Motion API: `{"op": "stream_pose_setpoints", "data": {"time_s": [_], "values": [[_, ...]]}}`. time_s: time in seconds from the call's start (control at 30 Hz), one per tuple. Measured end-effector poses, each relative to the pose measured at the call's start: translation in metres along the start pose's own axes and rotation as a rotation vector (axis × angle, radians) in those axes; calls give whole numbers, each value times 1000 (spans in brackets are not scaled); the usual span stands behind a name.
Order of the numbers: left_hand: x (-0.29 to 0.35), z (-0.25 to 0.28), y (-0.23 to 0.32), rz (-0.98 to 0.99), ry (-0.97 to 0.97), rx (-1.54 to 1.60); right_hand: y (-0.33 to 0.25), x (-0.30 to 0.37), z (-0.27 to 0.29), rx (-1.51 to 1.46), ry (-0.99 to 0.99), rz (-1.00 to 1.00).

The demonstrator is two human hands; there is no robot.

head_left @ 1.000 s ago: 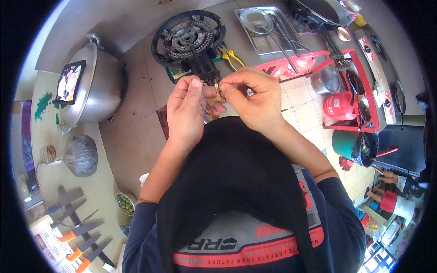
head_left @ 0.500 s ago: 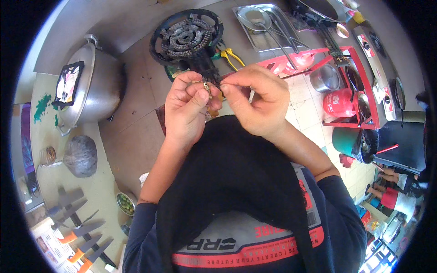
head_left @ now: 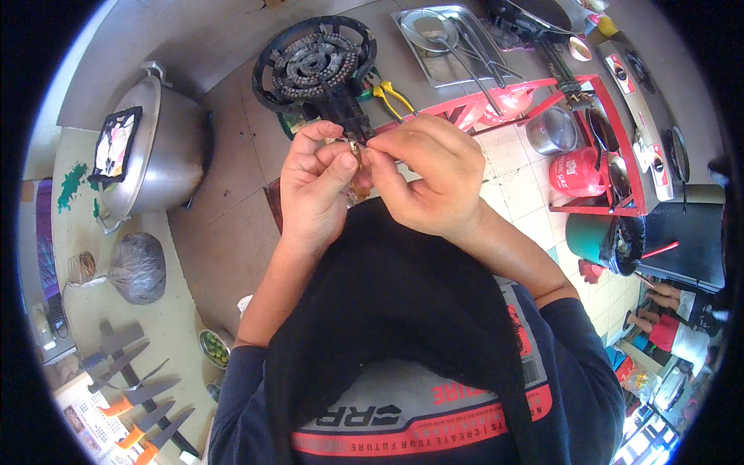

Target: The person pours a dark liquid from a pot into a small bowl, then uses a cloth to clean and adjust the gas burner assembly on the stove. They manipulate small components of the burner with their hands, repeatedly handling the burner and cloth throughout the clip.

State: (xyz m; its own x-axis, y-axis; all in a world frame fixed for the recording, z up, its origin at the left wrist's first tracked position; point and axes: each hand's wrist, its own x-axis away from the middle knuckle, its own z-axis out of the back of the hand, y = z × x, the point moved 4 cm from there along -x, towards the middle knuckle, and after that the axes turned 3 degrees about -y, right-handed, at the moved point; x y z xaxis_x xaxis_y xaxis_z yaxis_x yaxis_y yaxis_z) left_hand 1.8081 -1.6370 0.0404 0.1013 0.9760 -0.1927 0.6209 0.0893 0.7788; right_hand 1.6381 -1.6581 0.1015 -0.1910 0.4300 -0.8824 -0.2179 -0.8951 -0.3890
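A: Hands first. What do you hold?

B: Your left hand (head_left: pixel 316 190) and right hand (head_left: pixel 422 178) meet at the fingertips, both pinching a small metal fitting (head_left: pixel 355 147) between them. It sits just in front of the black burner's stem, above a brownish piece (head_left: pixel 359 188) half hidden behind your thumbs.

A: What blocks the view?

B: Your own fingers cover most of the fitting; its shape cannot be told. Your black hood (head_left: pixel 395 310) hides the counter below the wrists.

A: Around it?

B: Black cast-iron gas burner (head_left: pixel 314 66) just beyond the hands. Yellow-handled pliers (head_left: pixel 391 94) beside it, right. Steel tray (head_left: pixel 453 43) with long utensils further right. Big steel pot (head_left: pixel 159 147) to your left, a patterned pot holder (head_left: pixel 116 143) on its lid.

A: Packages, labels?

B: Red gas canister (head_left: pixel 573 170) lying on the tiled floor, white print on it. Red metal rack (head_left: pixel 612 147) beside it. Tied clear bag (head_left: pixel 138 267) on the left counter; orange-handled knives (head_left: pixel 128 387) below it.
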Motion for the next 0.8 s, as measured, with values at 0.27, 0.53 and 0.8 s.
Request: {"op": "stream_pose_setpoints", "data": {"time_s": [0.27,0.53,0.8], "values": [[8,48,-3,-2,187,-381,18,11,8,-195,-24,-360],[39,168,-97,453,580,-961,49,45,8,-208,-124,-684],[44,181,-112,402,583,-1350,57,60,4,-250,-167,-760]]}}
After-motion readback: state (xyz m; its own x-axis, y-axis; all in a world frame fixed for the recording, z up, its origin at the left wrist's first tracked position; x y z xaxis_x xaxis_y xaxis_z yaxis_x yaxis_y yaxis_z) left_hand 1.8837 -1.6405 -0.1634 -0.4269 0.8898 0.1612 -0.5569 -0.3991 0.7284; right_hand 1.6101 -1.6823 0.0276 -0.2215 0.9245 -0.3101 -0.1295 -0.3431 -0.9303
